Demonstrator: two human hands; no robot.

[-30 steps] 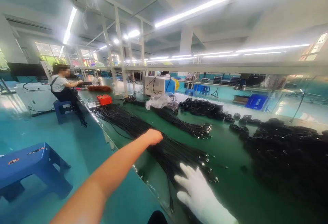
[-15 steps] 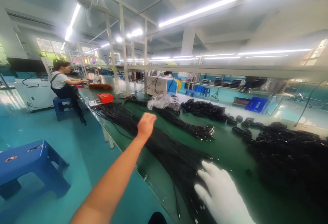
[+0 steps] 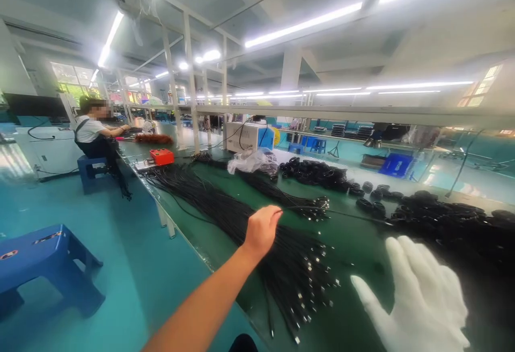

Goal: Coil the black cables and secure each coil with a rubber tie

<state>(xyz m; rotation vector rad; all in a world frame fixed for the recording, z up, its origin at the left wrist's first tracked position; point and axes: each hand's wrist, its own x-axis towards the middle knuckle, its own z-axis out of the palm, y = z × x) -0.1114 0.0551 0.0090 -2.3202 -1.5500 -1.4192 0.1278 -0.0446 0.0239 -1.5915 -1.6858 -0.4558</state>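
My bare left hand point(image 3: 262, 229) is closed around one thin black cable point(image 3: 346, 214), which stretches to the right above the green table point(image 3: 362, 244). Below this hand lies a long bundle of black cables point(image 3: 225, 210) with metal tips fanned out at its near end. My right hand point(image 3: 420, 301), in a white glove, hovers with fingers spread over the table to the right of the bundle and holds nothing. A heap of coiled black cables point(image 3: 446, 215) lies beyond it.
A second cable bundle point(image 3: 289, 196), more black coils point(image 3: 317, 172), a clear plastic bag point(image 3: 249, 161), a white machine point(image 3: 241, 134) and a red box point(image 3: 161, 156) sit farther along. A seated person point(image 3: 94, 132) works at the far end. A blue stool point(image 3: 44, 263) stands left.
My left hand drew back to the right and now grips a single cable. My gloved right hand lifted off the cable bundle and moved right, fingers spread.
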